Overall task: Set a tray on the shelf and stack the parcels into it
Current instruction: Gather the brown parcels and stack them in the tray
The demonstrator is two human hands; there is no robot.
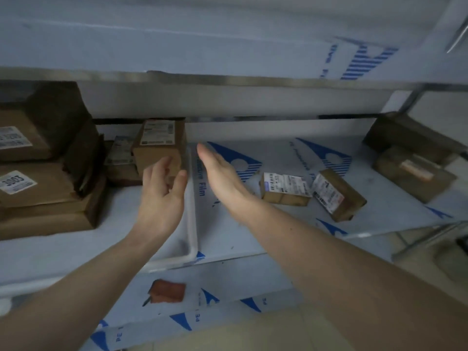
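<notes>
A white tray (191,239) lies on the middle shelf (278,231) at the left. Brown cardboard parcels are stacked in it: large ones (38,188) at the left, and a small labelled box (159,145) at its far right corner on top of others. My left hand (162,196) hovers just in front of that small box, fingers relaxed and empty. My right hand (220,173) is held flat and upright beside the tray's right rim, holding nothing. Two small labelled parcels (285,188) (336,193) lie loose on the shelf to the right.
More brown boxes (415,158) are piled at the shelf's far right. An upper shelf edge (228,79) overhangs the work area. On the lower shelf sits a reddish-brown object (168,291). A metal frame leg (430,239) stands at the right.
</notes>
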